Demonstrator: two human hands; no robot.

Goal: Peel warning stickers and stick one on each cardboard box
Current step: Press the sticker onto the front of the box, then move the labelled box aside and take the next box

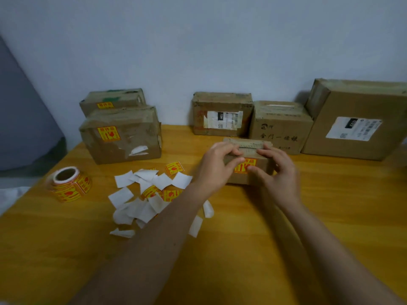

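— Listing the head view: what did the hands have?

— Left hand (217,164) and right hand (278,172), fingers curled over the top edge and thumbs on the front of one small box (246,179), mid-table. Yellow warning sticker (245,165) on its front face, between the thumbs, apparently being pressed flat.

— Boxes already marked?

— Two, at the table's far-left edge: front left box (123,137), labelled; rear left box (111,102) behind it, labelled.

— Boxes outstanding?

— Three along the far edge showed no yellow label: centre box (222,114), printed box (280,128), large box (356,119) at the far-right corner. Their other faces could not be seen.

— Supplies?

— Sticker roll (69,184) near the left edge. White backing scraps (143,199) heaped left of centre, with loose stickers (174,168) among them.

— Progress, in your judgement?

— About half: three of six labelled, counting the held one; three left to peel and stick.
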